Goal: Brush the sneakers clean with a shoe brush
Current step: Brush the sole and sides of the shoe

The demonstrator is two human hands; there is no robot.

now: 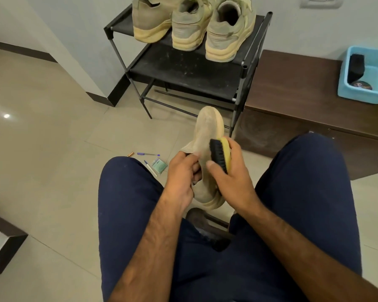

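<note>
Two legs (pixel 127 203) wall in the left hand (pixel 180 177) and right hand (pixel 229 173), so room is tight at the sides. Ahead, the floor (pixel 52 127) is open up to the black shoe rack (pixel 183 70). Two pens (pixel 148 154) and a small packet (pixel 159 165) lie left. Three sneakers (pixel 190 29) fill the rack's back. The brown bench (pixel 292 83) and blue tub (pixel 362 94) block the right.

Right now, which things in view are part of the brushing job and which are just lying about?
Job: sneaker in left hand; shoe brush in right hand; three sneakers on the rack.
Lying about: two pens, battery, green packet on the floor; blue tub on the bench.
</note>
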